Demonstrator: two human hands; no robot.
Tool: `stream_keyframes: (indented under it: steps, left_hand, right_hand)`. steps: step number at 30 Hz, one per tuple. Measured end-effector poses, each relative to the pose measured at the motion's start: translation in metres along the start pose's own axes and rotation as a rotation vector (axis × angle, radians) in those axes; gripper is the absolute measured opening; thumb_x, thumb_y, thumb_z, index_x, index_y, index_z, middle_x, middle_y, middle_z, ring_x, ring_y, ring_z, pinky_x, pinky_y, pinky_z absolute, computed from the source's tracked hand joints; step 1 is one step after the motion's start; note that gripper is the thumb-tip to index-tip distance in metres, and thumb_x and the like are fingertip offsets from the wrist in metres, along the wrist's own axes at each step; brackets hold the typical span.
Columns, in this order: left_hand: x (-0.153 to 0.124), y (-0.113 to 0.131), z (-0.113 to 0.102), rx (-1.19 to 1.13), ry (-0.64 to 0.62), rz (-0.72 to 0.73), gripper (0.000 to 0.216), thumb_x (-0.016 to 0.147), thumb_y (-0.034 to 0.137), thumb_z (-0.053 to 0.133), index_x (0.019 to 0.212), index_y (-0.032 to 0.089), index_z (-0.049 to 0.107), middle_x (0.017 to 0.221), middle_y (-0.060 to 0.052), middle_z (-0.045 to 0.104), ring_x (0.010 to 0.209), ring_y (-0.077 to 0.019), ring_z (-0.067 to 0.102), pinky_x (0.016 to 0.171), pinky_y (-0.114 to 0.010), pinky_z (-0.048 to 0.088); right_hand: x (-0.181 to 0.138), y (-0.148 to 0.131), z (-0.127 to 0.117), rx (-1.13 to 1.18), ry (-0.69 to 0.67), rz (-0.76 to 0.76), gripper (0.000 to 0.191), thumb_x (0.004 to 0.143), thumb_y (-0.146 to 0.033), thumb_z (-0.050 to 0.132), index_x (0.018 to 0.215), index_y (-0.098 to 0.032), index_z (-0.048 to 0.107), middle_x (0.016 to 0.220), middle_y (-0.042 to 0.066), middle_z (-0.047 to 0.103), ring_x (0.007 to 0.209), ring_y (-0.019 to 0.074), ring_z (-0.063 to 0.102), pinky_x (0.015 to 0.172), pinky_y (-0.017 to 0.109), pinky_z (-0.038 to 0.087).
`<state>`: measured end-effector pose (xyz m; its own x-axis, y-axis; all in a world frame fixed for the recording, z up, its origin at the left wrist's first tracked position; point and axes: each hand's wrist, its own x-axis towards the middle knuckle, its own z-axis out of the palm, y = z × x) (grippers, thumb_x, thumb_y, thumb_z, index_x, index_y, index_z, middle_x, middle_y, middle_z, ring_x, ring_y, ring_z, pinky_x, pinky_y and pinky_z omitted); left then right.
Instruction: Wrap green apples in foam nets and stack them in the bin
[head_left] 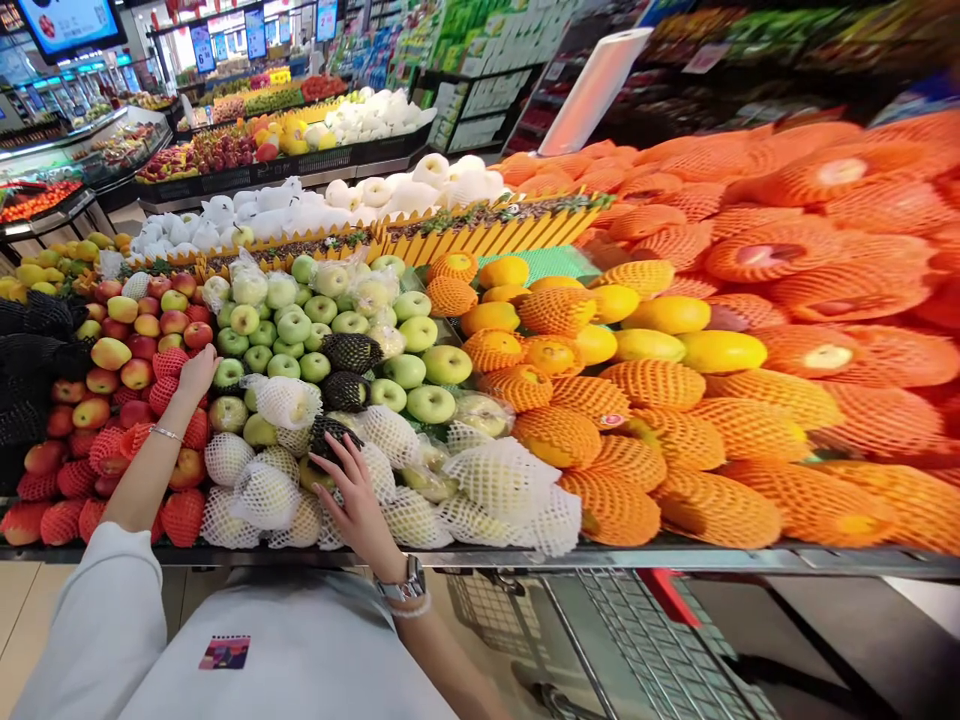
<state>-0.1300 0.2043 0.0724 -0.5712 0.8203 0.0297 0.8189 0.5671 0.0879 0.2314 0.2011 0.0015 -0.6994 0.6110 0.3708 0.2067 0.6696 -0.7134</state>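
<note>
My left hand (199, 370), with a thin bracelet at the wrist, reaches to the border between red apples (139, 374) and green apples (292, 325). Its fingers bend down beside a red apple (198, 335) and are mostly hidden, so I cannot tell whether they grip anything. Fingers spread, my right hand (351, 492) rests over pale fruit in white foam nets (274, 495), close to a fruit in a black foam net (335, 434). A watch (413, 578) sits on that wrist. Nothing is visibly held in my right hand.
Orange-netted fruit (622, 505) and yellow mangoes (664, 315) fill the display to the right, with larger papaya-like fruit (814, 355) beyond. A low yellow picket fence (480, 232) runs behind. Below the metal shelf edge (525, 558) stands a shopping cart (652, 640).
</note>
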Motion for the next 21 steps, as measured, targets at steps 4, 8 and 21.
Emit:
stream_keyframes:
  steps: [4, 8, 21]
  left_hand:
    - [-0.008, -0.001, -0.007, -0.043, -0.061, 0.0, 0.032, 0.09, 0.032, 0.063, 0.115, 0.015, 0.054, 0.116, -0.016, 0.065, 0.106, -0.0263, 0.065, 0.088, -0.035, 0.049]
    - [-0.003, 0.006, -0.005, -0.043, -0.09, -0.136, 0.039, 0.089, 0.031, 0.066, 0.122, 0.012, 0.054, 0.118, -0.016, 0.064, 0.106, -0.0252, 0.065, 0.089, -0.038, 0.051]
    - [-0.032, -0.017, -0.079, -0.027, 0.309, -0.287, 0.034, 0.101, 0.028, 0.034, 0.116, 0.016, 0.061, 0.119, -0.018, 0.064, 0.116, -0.0319, 0.058, 0.098, -0.046, 0.045]
  right_hand:
    - [0.0, 0.006, 0.006, 0.016, 0.037, -0.033, 0.038, 0.1, -0.035, 0.047, 0.135, -0.027, 0.057, 0.159, 0.008, 0.037, 0.152, 0.0323, 0.019, 0.117, 0.064, 0.031]
    - [0.0, 0.009, 0.009, 0.02, 0.057, -0.051, 0.037, 0.1, -0.035, 0.047, 0.135, -0.028, 0.056, 0.158, 0.008, 0.036, 0.151, 0.0342, 0.02, 0.116, 0.066, 0.031]
    - [-0.006, 0.011, 0.004, 0.081, 0.044, -0.066, 0.039, 0.1, -0.031, 0.047, 0.138, -0.026, 0.051, 0.156, 0.01, 0.041, 0.151, 0.0337, 0.022, 0.115, 0.067, 0.031]
